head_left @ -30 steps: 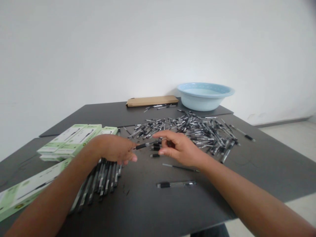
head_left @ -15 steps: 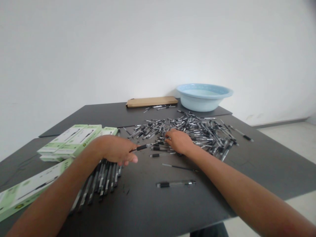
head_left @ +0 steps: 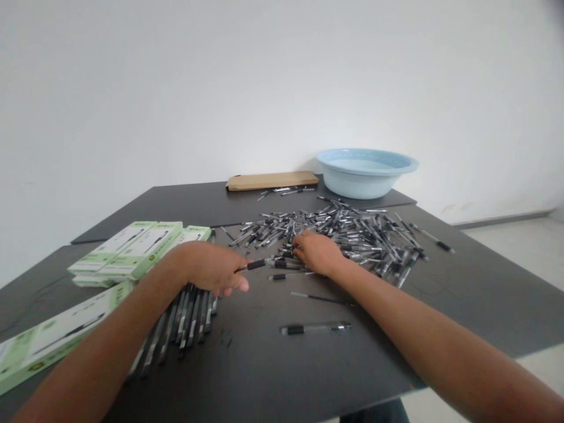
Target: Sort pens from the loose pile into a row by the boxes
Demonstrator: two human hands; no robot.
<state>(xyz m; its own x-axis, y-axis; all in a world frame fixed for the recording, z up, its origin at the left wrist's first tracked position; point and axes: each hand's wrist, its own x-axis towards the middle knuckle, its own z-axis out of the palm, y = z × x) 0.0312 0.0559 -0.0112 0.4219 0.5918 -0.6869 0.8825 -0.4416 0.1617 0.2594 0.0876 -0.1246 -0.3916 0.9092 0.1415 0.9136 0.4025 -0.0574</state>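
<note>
A clear pen with a black grip (head_left: 257, 264) sticks out to the right from my left hand (head_left: 211, 267), which is closed around its rear end. Beneath that hand lies a row of pens (head_left: 194, 317), side by side. My right hand (head_left: 318, 252) rests at the near left edge of a heap of loose pens (head_left: 365, 235). Its fingers curl down among them, and what they pinch is hidden. Closer to me, a single pen (head_left: 315, 328) and a thin refill-like stick (head_left: 319, 298) lie on the dark table (head_left: 264, 376).
White and green pen boxes (head_left: 141, 247) are stacked at the left, with another long box (head_left: 61, 332) nearer to me. A pale blue basin (head_left: 363, 182) stands at the back right. Beside it lies a flat brown cardboard piece (head_left: 271, 180), with a few pens before it.
Both hands stay almost where they were. The view has shifted very slightly, and the pen in my left hand keeps pointing toward the heap.
</note>
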